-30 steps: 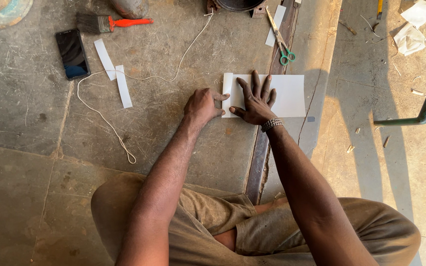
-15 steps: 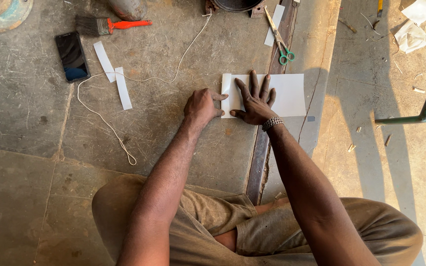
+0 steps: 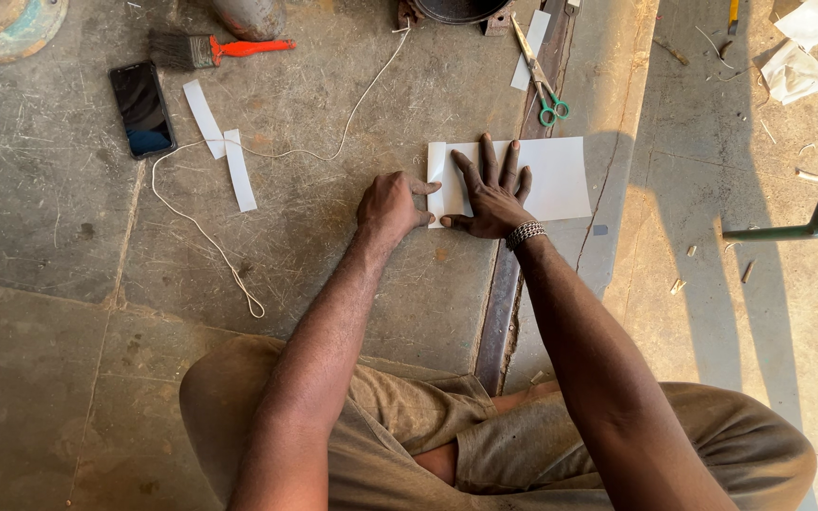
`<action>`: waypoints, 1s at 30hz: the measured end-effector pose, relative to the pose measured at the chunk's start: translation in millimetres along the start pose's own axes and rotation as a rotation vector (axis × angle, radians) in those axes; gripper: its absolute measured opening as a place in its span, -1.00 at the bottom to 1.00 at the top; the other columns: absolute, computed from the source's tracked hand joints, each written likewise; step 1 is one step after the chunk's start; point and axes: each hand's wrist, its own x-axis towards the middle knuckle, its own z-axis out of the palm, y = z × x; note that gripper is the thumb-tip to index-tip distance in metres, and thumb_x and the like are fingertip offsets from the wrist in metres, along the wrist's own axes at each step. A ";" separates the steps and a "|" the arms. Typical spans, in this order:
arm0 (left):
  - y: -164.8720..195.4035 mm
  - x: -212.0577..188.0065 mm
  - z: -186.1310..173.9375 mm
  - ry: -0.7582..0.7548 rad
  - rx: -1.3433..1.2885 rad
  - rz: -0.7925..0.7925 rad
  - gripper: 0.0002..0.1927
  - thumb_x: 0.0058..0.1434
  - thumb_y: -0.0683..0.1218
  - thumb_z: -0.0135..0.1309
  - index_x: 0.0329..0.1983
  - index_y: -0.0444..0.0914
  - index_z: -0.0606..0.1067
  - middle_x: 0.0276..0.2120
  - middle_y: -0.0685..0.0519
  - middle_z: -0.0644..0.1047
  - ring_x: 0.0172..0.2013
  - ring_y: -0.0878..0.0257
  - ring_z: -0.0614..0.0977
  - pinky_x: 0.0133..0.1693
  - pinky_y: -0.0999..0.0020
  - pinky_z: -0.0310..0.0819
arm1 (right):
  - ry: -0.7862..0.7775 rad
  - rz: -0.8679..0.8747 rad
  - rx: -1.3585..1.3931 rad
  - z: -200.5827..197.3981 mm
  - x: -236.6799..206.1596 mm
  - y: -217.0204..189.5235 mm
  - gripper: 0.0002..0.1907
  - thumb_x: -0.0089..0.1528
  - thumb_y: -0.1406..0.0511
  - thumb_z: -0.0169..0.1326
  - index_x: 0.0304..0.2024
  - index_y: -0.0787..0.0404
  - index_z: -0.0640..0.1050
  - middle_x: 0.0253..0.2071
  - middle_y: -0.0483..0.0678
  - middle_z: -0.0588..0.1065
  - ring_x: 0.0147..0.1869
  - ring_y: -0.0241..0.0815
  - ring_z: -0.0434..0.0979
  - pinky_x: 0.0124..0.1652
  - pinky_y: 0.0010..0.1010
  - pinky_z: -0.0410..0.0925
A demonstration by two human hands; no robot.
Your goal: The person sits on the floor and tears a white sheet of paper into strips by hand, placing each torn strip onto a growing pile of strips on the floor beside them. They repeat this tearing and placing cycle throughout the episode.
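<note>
White paper sheet [image 3: 560,175] lies flat on the concrete floor [image 3: 333,255], over the dark seam that runs up the floor between two slabs. Right hand [image 3: 492,194] rests palm down on the sheet's left half with the fingers spread, pinning it; a beaded bracelet [image 3: 524,234] circles that wrist. Left hand [image 3: 392,204] sits just beside the sheet's left edge, fingers curled in, thumb and forefinger pinching the narrow folded strip at that edge. Green-handled scissors [image 3: 542,80] lie near the sheet's far edge. Well apart toward the floor's far left corner lie two white paper strips [image 3: 222,142], a dark phone [image 3: 141,109] and an orange-handled brush [image 3: 210,49]; a white cord [image 3: 239,189] loops across the floor beside them
</note>
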 end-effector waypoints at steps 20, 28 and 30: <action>-6.1 -26.5 20.9 0.178 -0.015 -0.433 0.61 -0.31 0.34 0.54 0.52 0.22 -0.45 0.49 -0.19 -0.58 0.41 -0.40 -0.59 0.28 -0.62 -0.54 | -0.157 0.256 0.046 -18.6 7.1 -36.1 0.68 -0.32 -0.27 0.45 0.51 -0.34 -0.43 0.55 -0.03 -0.72 0.45 0.54 -0.95 0.18 0.75 -0.55; 16.2 -12.8 12.1 0.180 -0.096 -0.580 0.62 -0.17 0.00 0.53 0.52 0.24 -0.57 0.46 -0.28 -0.68 0.36 -0.39 -0.70 0.21 -0.63 -0.72 | -0.168 0.240 0.030 -17.1 8.3 -35.2 0.64 -0.27 -0.21 0.45 0.52 -0.35 -0.43 0.55 0.01 -0.73 0.44 0.57 -0.95 0.15 0.76 -0.55; 20.8 -10.7 12.0 0.225 -0.174 -0.589 0.60 -0.19 -0.02 0.52 0.49 0.28 -0.56 0.47 -0.26 -0.67 0.39 -0.38 -0.69 0.25 -0.61 -0.74 | -0.173 0.246 0.024 -18.3 9.1 -34.1 0.63 -0.25 -0.21 0.44 0.52 -0.34 -0.43 0.55 0.03 -0.73 0.43 0.58 -0.95 0.14 0.77 -0.54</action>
